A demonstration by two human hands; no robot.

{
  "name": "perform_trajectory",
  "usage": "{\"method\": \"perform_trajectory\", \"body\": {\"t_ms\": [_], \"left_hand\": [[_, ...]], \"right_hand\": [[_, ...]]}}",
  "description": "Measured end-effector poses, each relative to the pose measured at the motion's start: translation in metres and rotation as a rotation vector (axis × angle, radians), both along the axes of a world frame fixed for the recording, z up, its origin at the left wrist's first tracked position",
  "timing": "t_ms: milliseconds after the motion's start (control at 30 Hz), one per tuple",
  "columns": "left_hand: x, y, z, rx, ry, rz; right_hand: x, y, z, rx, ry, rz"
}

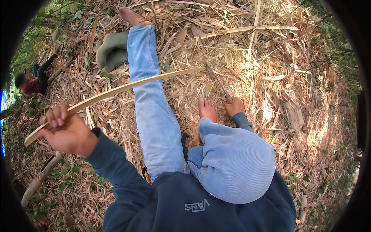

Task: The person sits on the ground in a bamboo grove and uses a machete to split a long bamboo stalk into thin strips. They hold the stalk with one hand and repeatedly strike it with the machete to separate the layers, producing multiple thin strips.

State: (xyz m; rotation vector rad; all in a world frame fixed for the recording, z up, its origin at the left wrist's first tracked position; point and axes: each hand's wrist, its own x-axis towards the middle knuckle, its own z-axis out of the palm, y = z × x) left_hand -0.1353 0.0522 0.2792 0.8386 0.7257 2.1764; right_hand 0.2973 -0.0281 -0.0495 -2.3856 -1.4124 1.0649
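My left hand (63, 129) is closed round the near end of a long, pale split bamboo strip (127, 86), which crosses over my outstretched left leg. The strip bends slightly and reaches to the right. Beside my bare right foot (208, 110), my right hand (235, 107) grips the handle of a knife (218, 83) with a long narrow blade. The blade points up and to the left, its tip at the strip's far end; whether they touch I cannot tell. My bent right knee (239, 162) hides part of my right forearm.
Green rubber boots (113, 50) lie beside my left shin. Another pale strip (249, 30) rests on the ground beyond, among dry leaves and shavings (286, 92). A wooden pole (41, 178) lies at lower left. Another person (36, 79) sits at far left.
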Motion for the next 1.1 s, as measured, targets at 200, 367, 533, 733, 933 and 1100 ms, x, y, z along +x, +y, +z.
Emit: {"method": "perform_trajectory", "body": {"t_ms": [200, 367, 533, 733, 933, 1100], "left_hand": [[-0.067, 0.014, 0.054, 0.069, 0.037, -0.317], [-0.055, 0.02, 0.052, 0.004, 0.086, -0.255], [-0.035, 0.025, 0.019, 0.064, 0.079, -0.295], [-0.021, 0.022, 0.03, 0.09, 0.093, -0.51], [-0.033, 0.015, 0.053, 0.198, 0.12, -0.59], [-0.026, 0.002, 0.074, 0.388, 0.088, -0.854]], "right_hand": [[0.013, -0.016, -0.004, 0.044, -0.088, 0.037], [-0.002, -0.012, 0.004, 0.071, -0.046, 0.002], [-0.011, -0.012, 0.01, 0.185, 0.339, -0.033], [0.004, 0.011, 0.004, -0.109, 0.237, 0.219], [0.022, 0.004, -0.008, -0.03, 0.195, 0.159], [0.013, 0.005, -0.01, -0.033, 0.26, 0.135]]}}
